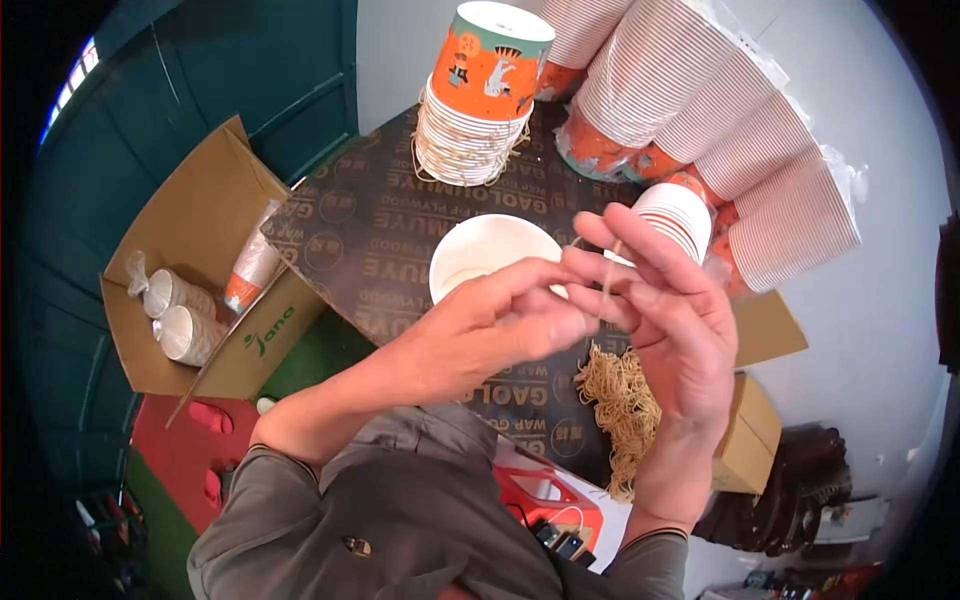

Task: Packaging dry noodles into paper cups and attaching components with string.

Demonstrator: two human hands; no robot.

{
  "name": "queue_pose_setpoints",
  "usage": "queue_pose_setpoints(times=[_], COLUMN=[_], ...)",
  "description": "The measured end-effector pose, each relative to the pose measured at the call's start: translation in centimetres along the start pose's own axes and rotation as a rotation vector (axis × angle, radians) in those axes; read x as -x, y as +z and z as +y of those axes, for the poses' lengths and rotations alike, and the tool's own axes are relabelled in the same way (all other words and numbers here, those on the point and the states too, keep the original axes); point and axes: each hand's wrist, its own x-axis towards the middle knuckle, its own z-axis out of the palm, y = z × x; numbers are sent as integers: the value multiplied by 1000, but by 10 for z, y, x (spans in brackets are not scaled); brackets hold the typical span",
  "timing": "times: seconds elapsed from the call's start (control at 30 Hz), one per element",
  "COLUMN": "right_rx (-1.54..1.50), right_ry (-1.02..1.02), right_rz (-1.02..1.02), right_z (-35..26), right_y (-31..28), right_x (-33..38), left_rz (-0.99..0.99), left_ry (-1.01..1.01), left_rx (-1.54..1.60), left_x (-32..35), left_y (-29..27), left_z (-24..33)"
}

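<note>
My left hand [500, 322] and my right hand [668, 315] meet above the dark table. A thin tan rubber band [611, 268] runs between their fingertips. The left fingers are pinched together on it, while the right hand, fingers raised and bent, has it at its fingers. Partly behind my left hand is a white paper tub [488, 240], its open mouth facing up. Under my right hand lies a heap of tan rubber bands [622, 405]. Beyond stands an upside-down stack of orange and green paper tubs [490, 85], with many bands around its lower rims.
Long plastic-wrapped tub stacks [650, 70] lean along the back right. A shorter tub stack [672, 215] lies just behind my right hand. Left of the table [345, 215], an open cardboard box [190, 215] holds wrapped tubs. Another carton [750, 430] stands at right.
</note>
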Motion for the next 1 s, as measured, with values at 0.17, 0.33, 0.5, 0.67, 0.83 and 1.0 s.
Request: queue_pose_setpoints(times=[0.17,0.33,0.5,0.67,0.83,1.0], right_rx=[87,116,360,1287,966,1112], right_ry=[-84,-123,-38,-74,-310,-411], right_rz=[-13,-4,179,180,-191,-3], right_z=[16,39,50,41,59,73], right_y=[5,-24,-37,-8,4,-1], right_x=[-14,-25,-10,-2,1,11], left_rz=[-78,63,62,52,-64,-168], left_ry=[-156,-192,-149,36,61,-75], left_rx=[-6,-108,-280,-797,-856,-652], left_x=[11,38,35,12,1,-3], left_y=[-16,-42,-53,-52,-48,-43], left_z=[8,20,22,4,-2,11])
